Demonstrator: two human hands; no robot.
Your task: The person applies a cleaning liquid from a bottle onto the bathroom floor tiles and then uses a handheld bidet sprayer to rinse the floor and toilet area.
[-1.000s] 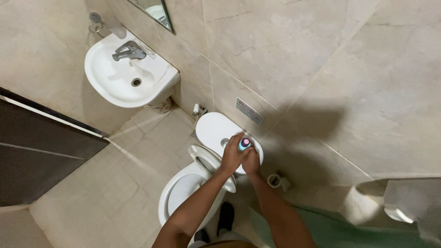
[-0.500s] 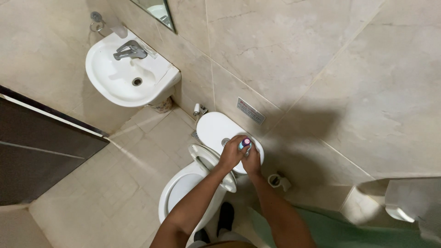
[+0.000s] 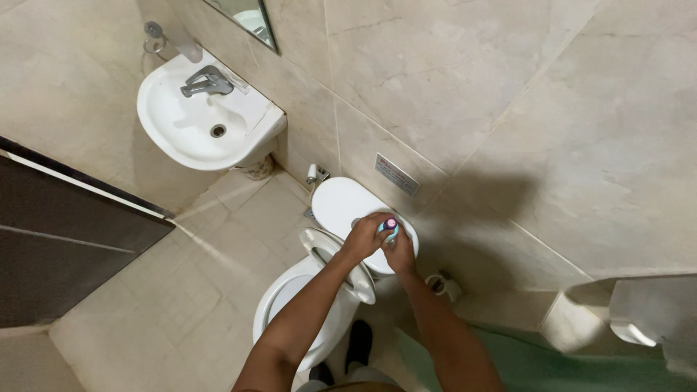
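From the head view I see my left hand [image 3: 361, 238] and right hand [image 3: 400, 250] both closed around a small pale-blue bottle with a pink cap [image 3: 390, 228], held just above the right end of the white toilet cistern lid [image 3: 341, 203]. I judge the sound way is a firm left-hand grasp on the bottle's body while the right works at it, keeping it upright over the lid, clear of the open bowl [image 3: 290, 297].

Even, bright overhead light from my view, no glare. I see my own broad soft shadow on the wall tiles [image 3: 479, 210] right of the cistern [image 3: 348, 207]. Sharp focus throughout; wide-angle bending at edges.
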